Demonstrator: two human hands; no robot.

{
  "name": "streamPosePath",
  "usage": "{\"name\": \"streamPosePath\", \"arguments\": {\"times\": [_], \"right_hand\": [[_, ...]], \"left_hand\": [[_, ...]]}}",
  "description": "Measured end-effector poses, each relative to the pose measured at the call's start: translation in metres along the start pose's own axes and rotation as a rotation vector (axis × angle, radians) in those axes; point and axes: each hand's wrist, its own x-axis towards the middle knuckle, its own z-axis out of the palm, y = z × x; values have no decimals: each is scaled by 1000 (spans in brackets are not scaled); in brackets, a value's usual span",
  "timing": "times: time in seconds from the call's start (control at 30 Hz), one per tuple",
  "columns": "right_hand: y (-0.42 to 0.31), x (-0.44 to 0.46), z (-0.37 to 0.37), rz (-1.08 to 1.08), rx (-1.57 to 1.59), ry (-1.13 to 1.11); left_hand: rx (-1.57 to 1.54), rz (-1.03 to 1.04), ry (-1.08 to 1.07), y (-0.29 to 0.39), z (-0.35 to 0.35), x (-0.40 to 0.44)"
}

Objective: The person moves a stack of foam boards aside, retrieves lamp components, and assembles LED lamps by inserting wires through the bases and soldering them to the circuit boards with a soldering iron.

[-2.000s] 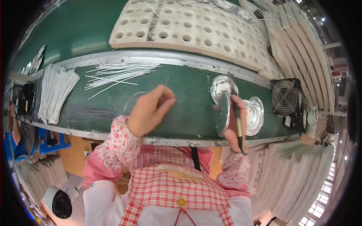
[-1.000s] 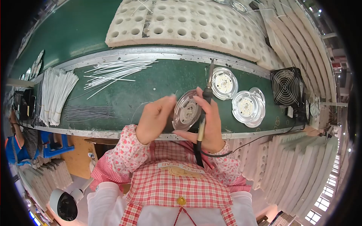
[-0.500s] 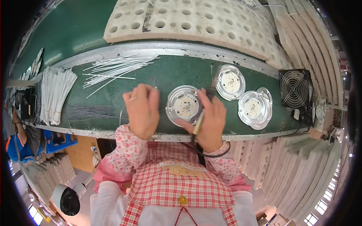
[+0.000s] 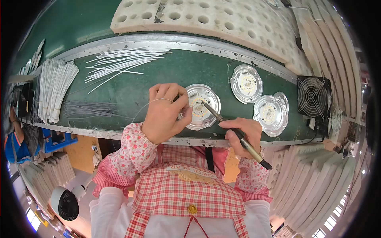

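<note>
My right hand [image 4: 247,133] grips a soldering iron [image 4: 252,150], its dark tip resting on or just over the middle of a round LED lamp board [image 4: 207,113]. The board is a clear-rimmed disc with small yellow LEDs in a ring. My left hand [image 4: 164,115] covers the disc's left edge with its fingers pinched together. A thin pale wire [image 4: 143,110] runs across that hand and trails to the left; its end at the board is hidden by the fingers.
Several similar lamp discs [image 4: 247,84] lie to the right, some overlapping, near a black fan [image 4: 314,97]. White wires [image 4: 125,65], a bundled white stack [image 4: 57,89] and grey wires [image 4: 91,109] lie left. Holed foam boards [image 4: 214,18] stand behind the metal rail [image 4: 151,39].
The left hand has moved right onto the lamp disc, bringing the thin wire along. The right hand has shifted right off the disc, and the iron now points at the board's centre.
</note>
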Motion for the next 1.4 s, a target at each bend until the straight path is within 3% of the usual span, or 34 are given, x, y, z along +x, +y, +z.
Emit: {"name": "streamPosePath", "arguments": {"times": [0.33, 0.77, 0.9, 1.0, 1.1, 1.23, 1.27, 1.37, 1.4], "right_hand": [[5, 9, -2, -69, -5, -54], [13, -4, -8, 418, 371, -50], [13, -7, -5, 395, 361, -33], [15, -13, 0, 407, 409, 5], [1, -12, 0, 423, 358, -6], [2, -23, -7, 394, 516, 144], [6, -24, -6, 483, 409, 97], [9, 5, 27, 93, -310, 104], [7, 10, 35, 62, -336, 76]], "left_hand": [[87, 57, -29, -1, 10, 3], [194, 109, -39, 6, 18, 8], [110, 112, -43, 1, 8, -3], [211, 267, -75, -9, 1, -14], [281, 288, -138, -8, -2, -16], [300, 322, -159, -11, -5, -14], [301, 322, -164, -11, -5, -14], [326, 325, -170, -9, -5, -15], [342, 324, -170, -9, -5, -15]]}}
